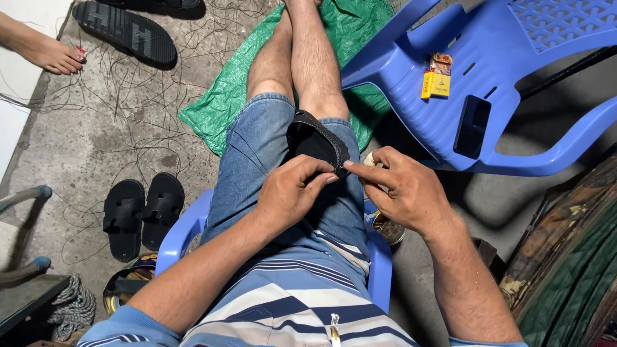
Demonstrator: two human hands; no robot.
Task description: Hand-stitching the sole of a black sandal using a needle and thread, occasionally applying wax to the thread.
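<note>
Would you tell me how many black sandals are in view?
4: one on the lap under both hands, a pair on the floor at left, one at top left. Another may sit at the top edge.

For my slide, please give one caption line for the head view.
Seated person's left hand and right hand pinch a black sandal on the lap.

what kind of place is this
Probably a small, informal sandal-making spot: both hands work a black sandal, a finished pair sits on the concrete floor, strewn with loose thread scraps.
</note>
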